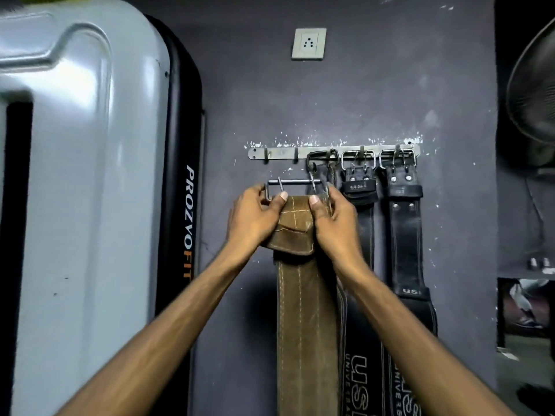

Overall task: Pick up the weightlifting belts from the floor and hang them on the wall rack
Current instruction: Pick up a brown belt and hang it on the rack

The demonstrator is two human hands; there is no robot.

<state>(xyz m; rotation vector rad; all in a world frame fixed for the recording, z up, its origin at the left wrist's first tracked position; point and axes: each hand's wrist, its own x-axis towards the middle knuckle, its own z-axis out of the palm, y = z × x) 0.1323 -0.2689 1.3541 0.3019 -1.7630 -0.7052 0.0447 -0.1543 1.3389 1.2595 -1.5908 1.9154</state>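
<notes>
I hold a brown suede weightlifting belt up against the dark wall, its strap hanging straight down. My left hand grips the left side of its steel buckle and my right hand grips the right side. The buckle sits just below the metal wall rack. The two leftmost hooks of the rack are bare. Three black belts hang by their buckles from the hooks on the right; the one behind my right hand is mostly hidden.
A large grey and black gym machine panel stands close on the left. A white wall socket sits above the rack. A fan is at the right edge, with a shelf below it.
</notes>
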